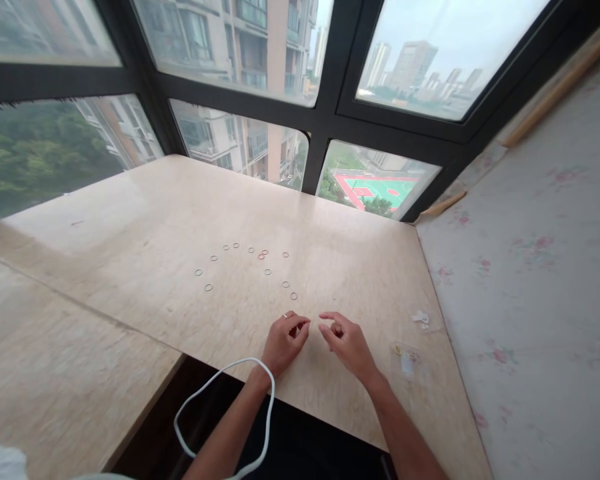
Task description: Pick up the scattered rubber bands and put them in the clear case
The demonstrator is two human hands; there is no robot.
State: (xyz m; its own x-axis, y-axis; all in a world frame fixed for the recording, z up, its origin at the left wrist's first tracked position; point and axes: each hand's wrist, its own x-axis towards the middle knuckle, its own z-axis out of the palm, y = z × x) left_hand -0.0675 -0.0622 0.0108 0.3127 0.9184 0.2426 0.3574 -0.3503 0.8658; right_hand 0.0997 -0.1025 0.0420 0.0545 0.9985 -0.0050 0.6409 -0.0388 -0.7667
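Observation:
Several thin rings lie spread over the marble-patterned tabletop [145, 220]. Nearest to my hands is a dark ring [294, 296], and farther back two reddish rings [261, 257] touch. My left hand [287, 337], with a ring on one finger, is pinched closed just in front of them; what its fingertips hold, if anything, is too small to name. Across a small gap, my right hand [343, 337] has its thumb and index finger apart, the other fingers curled, with nothing visible between the tips.
A small clear plastic bag [406, 360] with little items lies right of my right hand, and a white piece [421, 319] sits behind it. A white cable [200, 385] loops over my left forearm. Windows and a flowered wall [530, 300] border the tabletop.

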